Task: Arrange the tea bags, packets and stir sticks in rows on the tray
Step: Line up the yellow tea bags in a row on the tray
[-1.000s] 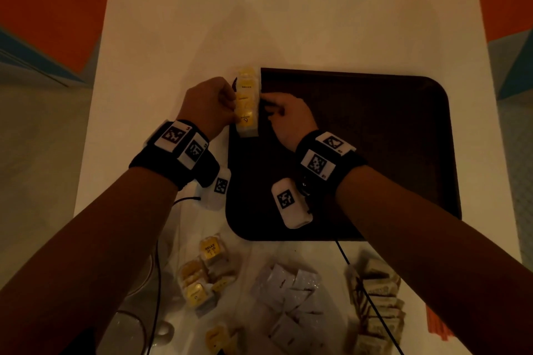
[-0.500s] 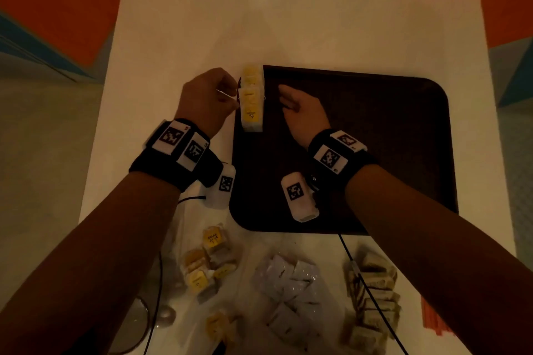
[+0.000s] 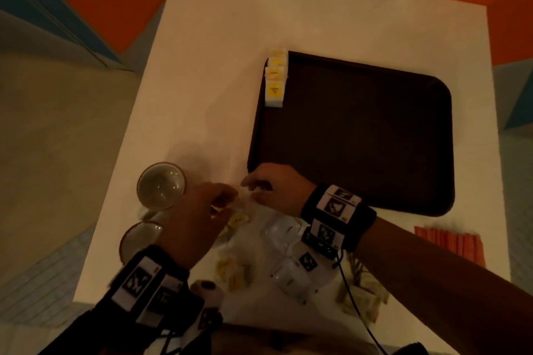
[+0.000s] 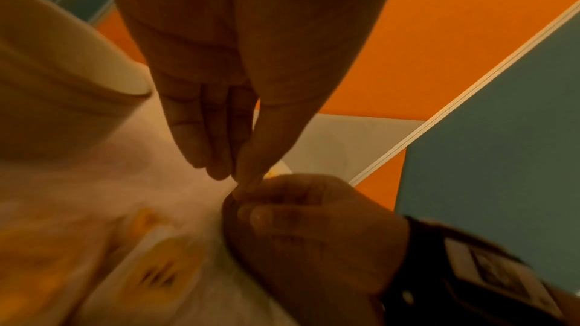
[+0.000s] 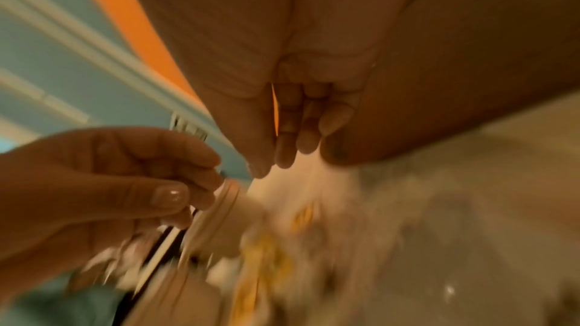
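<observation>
A dark brown tray [image 3: 360, 130] lies on the white table [image 3: 219, 46]. A short row of yellow tea bags [image 3: 275, 78] sits in its far left corner. Both hands meet off the tray's near left corner, over a loose pile of yellow tea bags [image 3: 238, 220]. My left hand [image 3: 227, 202] [image 4: 232, 170] pinches a yellow tea bag [image 4: 277, 172] between thumb and fingertips. The right hand [image 3: 251, 186] [image 5: 282, 162] has its fingertips against the same spot. Blur hides whether it holds anything. White packets [image 3: 285, 236], brown packets [image 3: 363, 294] and orange stir sticks [image 3: 450, 242] lie near the front edge.
Two glasses [image 3: 161, 186] [image 3: 141, 239] stand just left of my left hand. A black cable [image 3: 354, 305] runs from the right wrist across the brown packets. The table's left edge is close to the glasses.
Both hands have left the row of tea bags on the tray and come back to the loose pile near the front. The row stays in the tray's far left corner.
</observation>
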